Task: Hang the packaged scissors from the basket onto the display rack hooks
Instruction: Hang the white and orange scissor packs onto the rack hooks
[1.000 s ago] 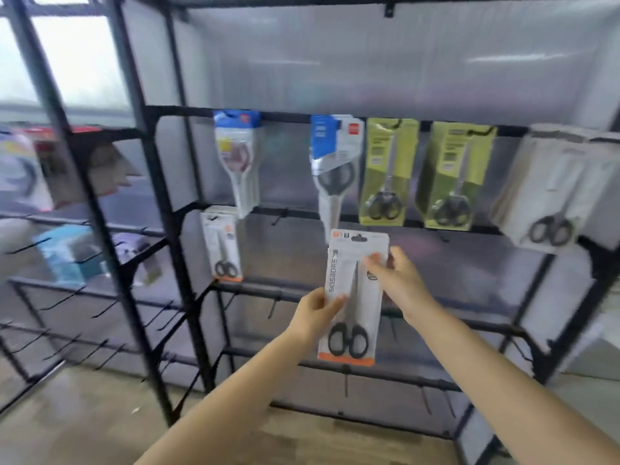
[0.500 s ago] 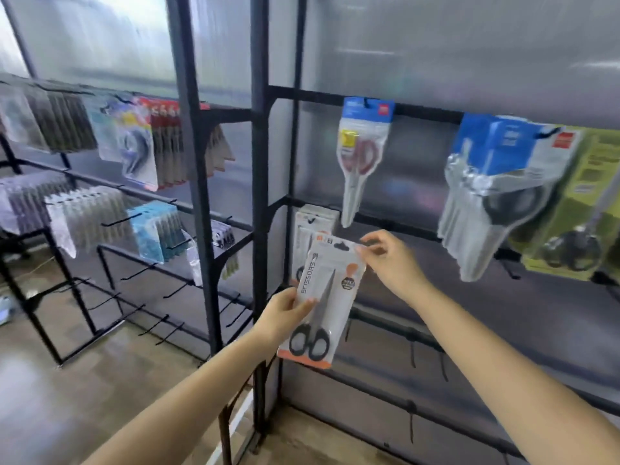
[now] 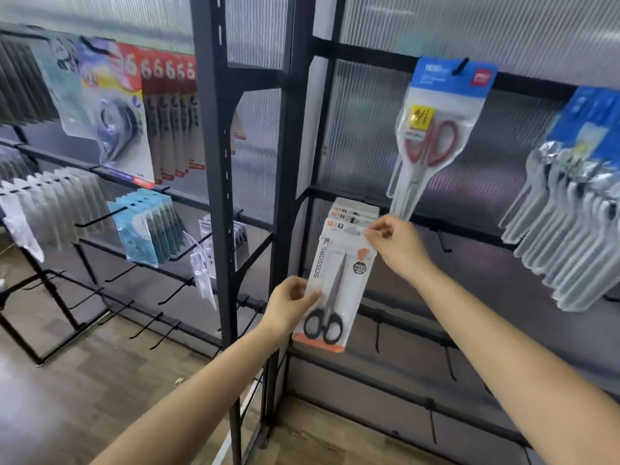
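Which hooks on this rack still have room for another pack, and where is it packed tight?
Free: the bare hooks right of the right hand, and the bare pegs on the rail below the held pack. Crowded: the clear packs at far right, and the matching packs behind the held one.

Scissors package (image 3: 335, 280), centre: "SCISSORS" printed vertically along its left edge | Red cards (image 3: 167, 115) on far-left hooks: a row of large white "6" numerals | Blue header card (image 3: 453, 80), right: red logo patch, lettering too blurred to read
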